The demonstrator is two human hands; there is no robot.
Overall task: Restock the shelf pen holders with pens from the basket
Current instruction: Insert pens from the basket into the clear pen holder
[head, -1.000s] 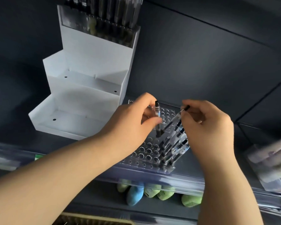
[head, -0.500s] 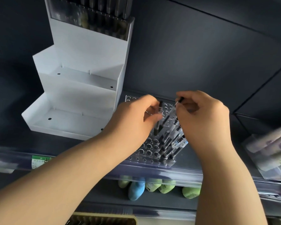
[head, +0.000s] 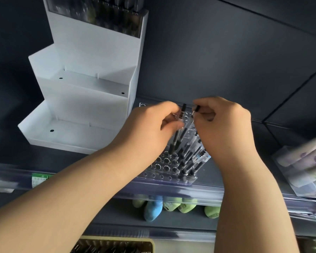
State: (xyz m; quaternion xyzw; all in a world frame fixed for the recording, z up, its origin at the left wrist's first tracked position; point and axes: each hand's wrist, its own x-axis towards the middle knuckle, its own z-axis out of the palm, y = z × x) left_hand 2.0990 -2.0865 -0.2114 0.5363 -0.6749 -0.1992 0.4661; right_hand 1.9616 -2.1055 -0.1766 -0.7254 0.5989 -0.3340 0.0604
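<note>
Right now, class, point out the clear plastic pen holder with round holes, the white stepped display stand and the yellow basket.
Clear plastic pen holder (head: 161,166), head view, empty front holes.
White stepped display stand (head: 88,106), head view, middle front wall.
Yellow basket (head: 117,238), head view, top rim.

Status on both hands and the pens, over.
Copy: left hand pinches a pen, tip at the clear pen holder. Right hand pinches the top of a second pen, beside seated pens. Front holes open, unblocked.
</note>
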